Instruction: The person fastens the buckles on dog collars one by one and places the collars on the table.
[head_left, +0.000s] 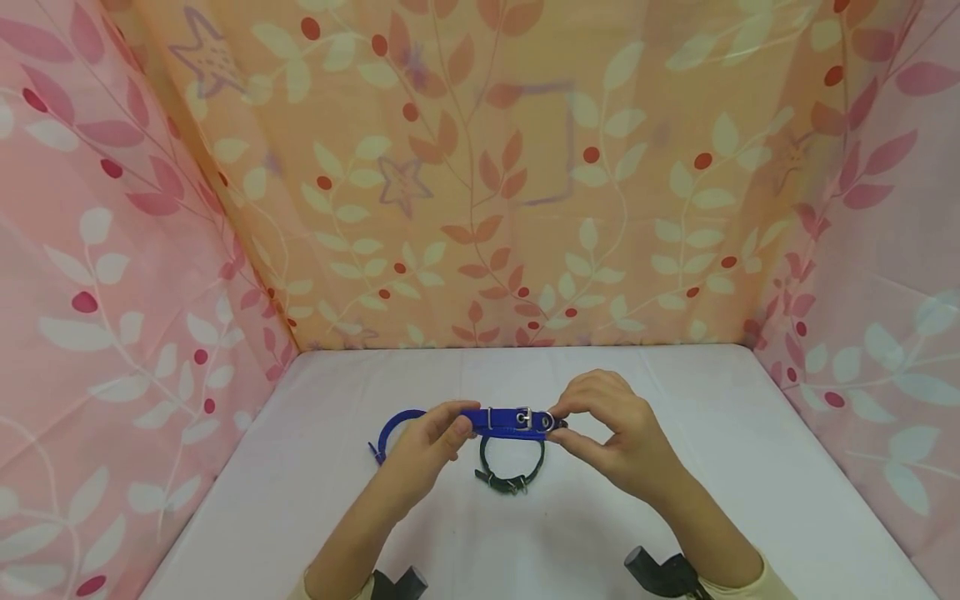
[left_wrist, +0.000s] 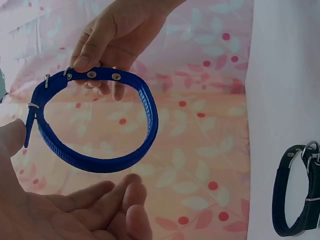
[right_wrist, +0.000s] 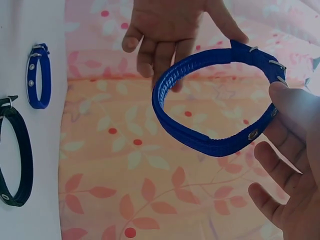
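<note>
A blue buckled collar (head_left: 506, 422), closed into a loop, is held up above the white table. My right hand (head_left: 626, 442) pinches it near the buckle and metal ring, between thumb and fingers. At the other side my left hand (head_left: 412, 458) has its thumb against the loose strap tip, and its fingers are spread apart from the loop in the left wrist view. Metal eyelets show along the blue strap. Below, a black collar (head_left: 542, 462) lies on the table, with its buckle toward me. A second blue collar (right_wrist: 46, 82) lies at the left, partly behind my left hand in the head view.
The white table (head_left: 637, 533) is enclosed by a patterned orange cloth (head_left: 480, 275) at the back and pink cloth walls (head_left: 135, 317) at both sides. Black wrist devices (head_left: 663, 573) sit on both forearms.
</note>
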